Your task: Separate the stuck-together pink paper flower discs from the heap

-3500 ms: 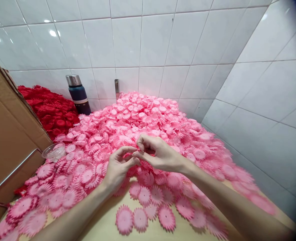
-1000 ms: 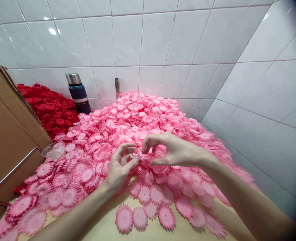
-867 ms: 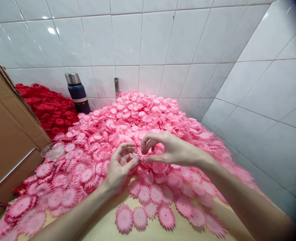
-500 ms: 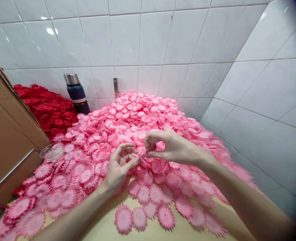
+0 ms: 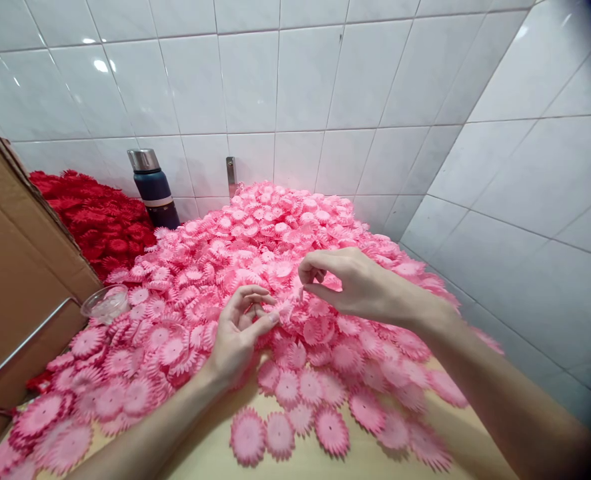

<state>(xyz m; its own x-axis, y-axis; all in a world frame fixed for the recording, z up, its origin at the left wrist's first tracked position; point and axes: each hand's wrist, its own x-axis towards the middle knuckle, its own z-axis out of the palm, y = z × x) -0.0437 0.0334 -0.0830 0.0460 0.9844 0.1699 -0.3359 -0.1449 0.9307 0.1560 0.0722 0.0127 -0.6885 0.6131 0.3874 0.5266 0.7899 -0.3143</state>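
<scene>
A large heap of pink scalloped discs (image 5: 270,227) covers the table. Over its front part my left hand (image 5: 240,330) is curled palm up, its thumb and fingers pinched at a small pink piece that is hard to make out against the heap. To its right, a little higher, my right hand (image 5: 348,280) has thumb and index finger brought together; what lies between their tips is too small to name. A narrow gap separates the two hands. Several loose discs (image 5: 331,432) lie flat on the table below them.
A cardboard box (image 5: 20,267) stands at the left, with a clear plastic cup (image 5: 106,304) beside it. Behind are a red heap (image 5: 98,220) and a dark blue bottle (image 5: 155,190). White tiled walls (image 5: 305,80) rise at the back and right; pale tabletop (image 5: 210,447) shows in front.
My right hand has moved slightly up and to the right, widening the gap between the hands. My left hand has stayed almost in place.
</scene>
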